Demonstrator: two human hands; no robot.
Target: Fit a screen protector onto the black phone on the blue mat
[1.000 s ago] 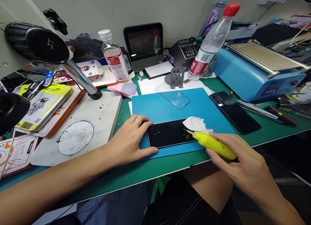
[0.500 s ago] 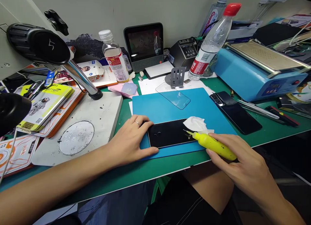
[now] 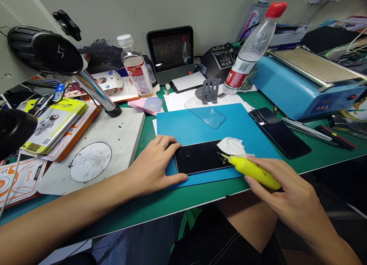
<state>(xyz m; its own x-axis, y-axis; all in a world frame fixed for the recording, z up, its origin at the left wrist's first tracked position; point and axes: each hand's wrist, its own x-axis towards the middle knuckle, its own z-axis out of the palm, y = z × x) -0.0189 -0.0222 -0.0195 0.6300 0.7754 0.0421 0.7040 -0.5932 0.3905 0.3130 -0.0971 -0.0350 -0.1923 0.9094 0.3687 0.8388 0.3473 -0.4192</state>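
Note:
A black phone (image 3: pixel 197 160) lies face up on the blue mat (image 3: pixel 183 123), with small clear drops or marks near its left end. My left hand (image 3: pixel 157 160) grips that end, thumb on the near edge and fingers at the far corner. In my right hand (image 3: pixel 286 185) is a yellow squeeze bottle (image 3: pixel 254 171), tilted so its thin nozzle points at the phone's right part. Whether the tip touches the glass I cannot tell. A crumpled white tissue (image 3: pixel 231 146) covers the phone's far right corner. Behind it lies a clear, black-edged screen protector (image 3: pixel 208 114).
Right of the mat are another dark phone (image 3: pixel 282 135), tweezers (image 3: pixel 309 131) and a blue machine (image 3: pixel 292 85). A red-capped bottle (image 3: pixel 243 55) and a small display (image 3: pixel 172 53) stand behind. At left are a grey stand base (image 3: pixel 120 143) and stacked boxes (image 3: pixel 51 127).
The view has shifted very slightly. Both hands keep the same hold, and the bottle's nozzle stays over the phone's right part.

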